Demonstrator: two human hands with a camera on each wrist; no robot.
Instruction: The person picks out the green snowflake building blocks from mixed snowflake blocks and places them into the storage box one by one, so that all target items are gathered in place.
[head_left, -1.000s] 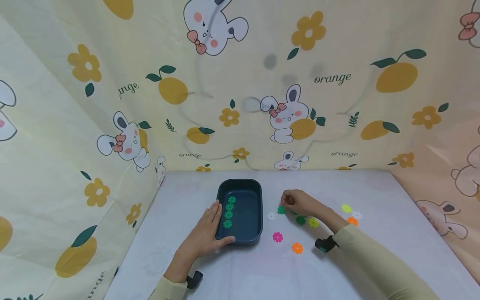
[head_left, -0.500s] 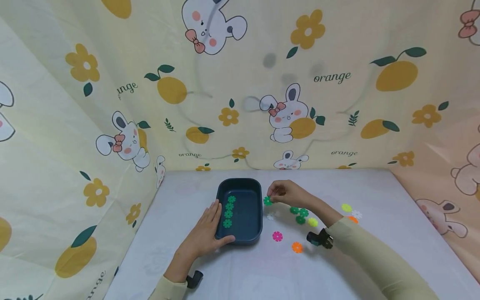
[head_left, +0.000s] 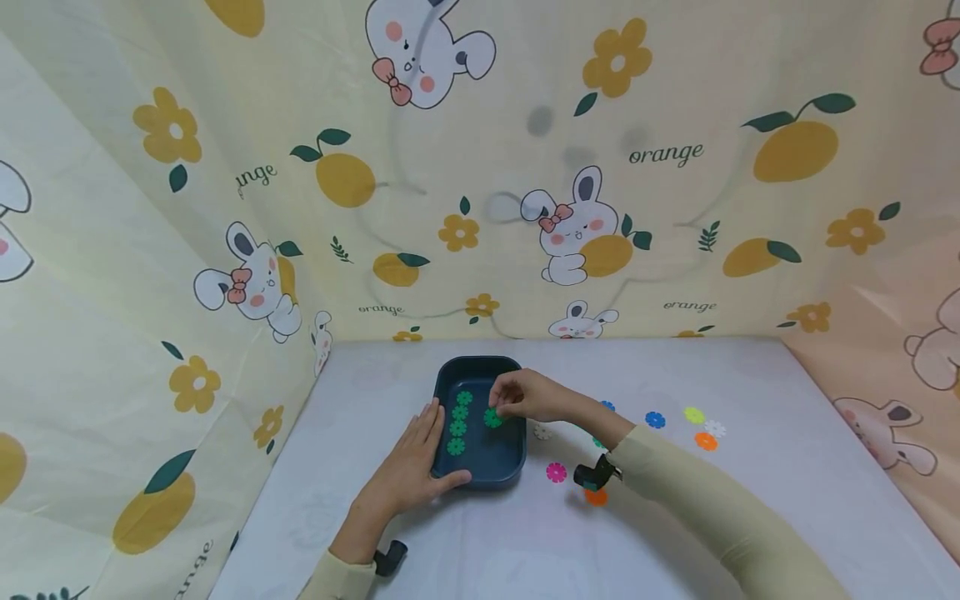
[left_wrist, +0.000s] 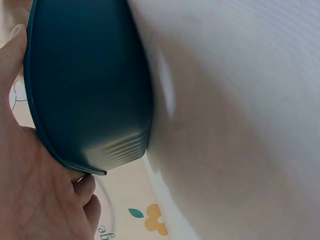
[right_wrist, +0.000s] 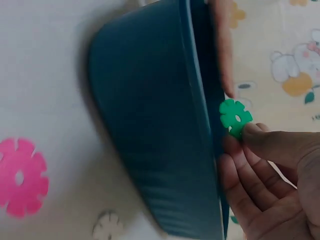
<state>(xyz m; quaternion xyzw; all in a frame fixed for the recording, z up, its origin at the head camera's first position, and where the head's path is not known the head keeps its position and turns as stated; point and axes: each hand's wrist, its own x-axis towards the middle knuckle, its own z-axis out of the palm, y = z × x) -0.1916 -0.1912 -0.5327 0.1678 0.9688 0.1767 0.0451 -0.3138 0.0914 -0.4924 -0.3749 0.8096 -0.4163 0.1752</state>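
Note:
My right hand (head_left: 528, 396) pinches a green flower-shaped notched disc (right_wrist: 235, 118) between thumb and fingers, above the right half of a dark blue bin (head_left: 489, 475). In the right wrist view the disc stands just past the bin's rim. Along the bin's left inner side lies a column of several green discs (head_left: 457, 428). My left hand (head_left: 405, 465) rests against the bin's near left corner, its fingers laid straight along the left rim and its thumb along the front edge. The left wrist view shows the bin's outer wall (left_wrist: 90, 90) beside that hand.
Right of the bin lie a pink disc (head_left: 557, 472), an orange disc (head_left: 597, 497) and a white disc (head_left: 542, 432). Farther right are a blue disc (head_left: 655, 420), a yellow disc (head_left: 694, 415) and another orange disc (head_left: 706, 442). The right forearm hides part of the table.
My right hand has lifted the green disc from the table and carried it left over the bin. Blue discs have come into sight behind the forearm. The left hand has not moved.

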